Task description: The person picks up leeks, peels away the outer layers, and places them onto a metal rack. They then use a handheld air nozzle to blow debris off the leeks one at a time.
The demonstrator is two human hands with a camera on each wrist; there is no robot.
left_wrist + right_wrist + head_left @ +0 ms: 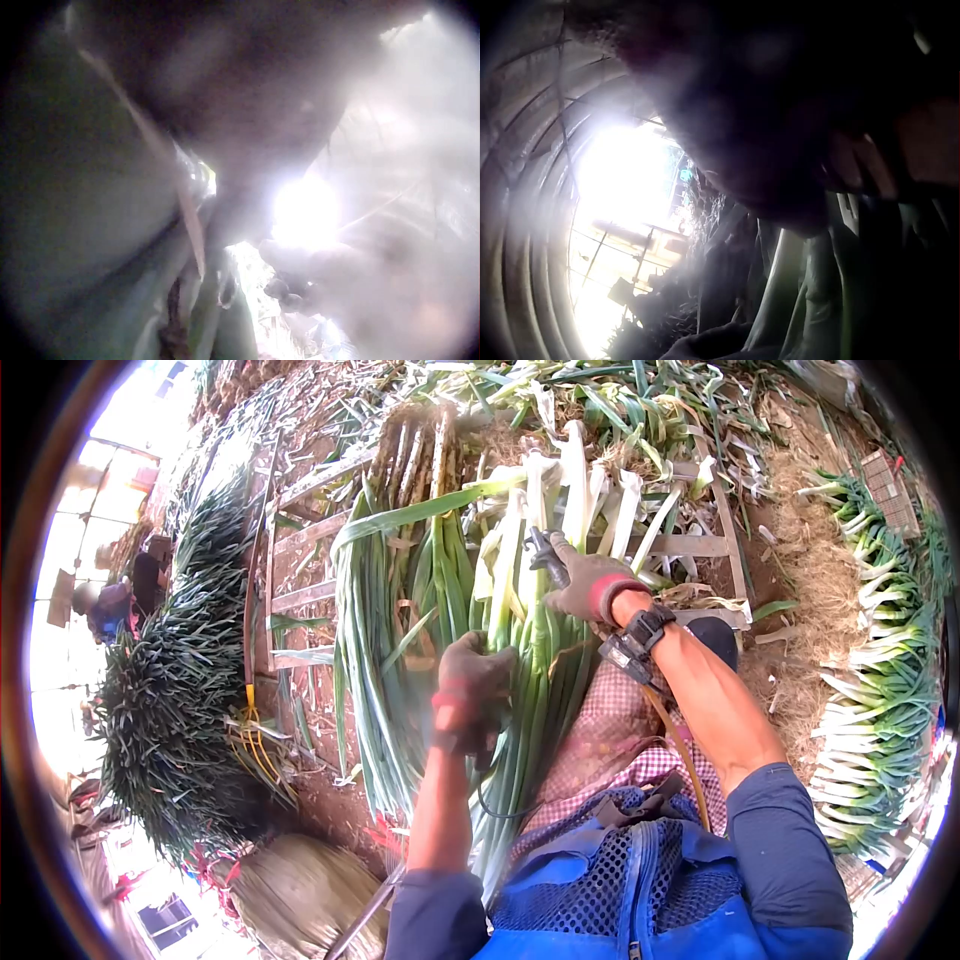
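Right hand [592, 585] grips a dark tool [548, 555] at the leeks [508, 555]

Left hand [475, 678] rests on leaves; its fingers are half hidden, so I can't tell its grip. Leeks cross the slatted rack's [690, 546] near edge. Glare blurs both wrist views; only the right shows curved ribs [521, 255].

Glare blows out both wrist views, leaving dark foregrounds.

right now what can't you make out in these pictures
- Left hand's fingertips: hidden behind its glove, head view
- Dark tool's handle: covered by the right hand, head view
- Right hand's fingers: lost in shadow, right wrist view
- What lies at right: blur and glare, left wrist view
- Distant person: too small, head view
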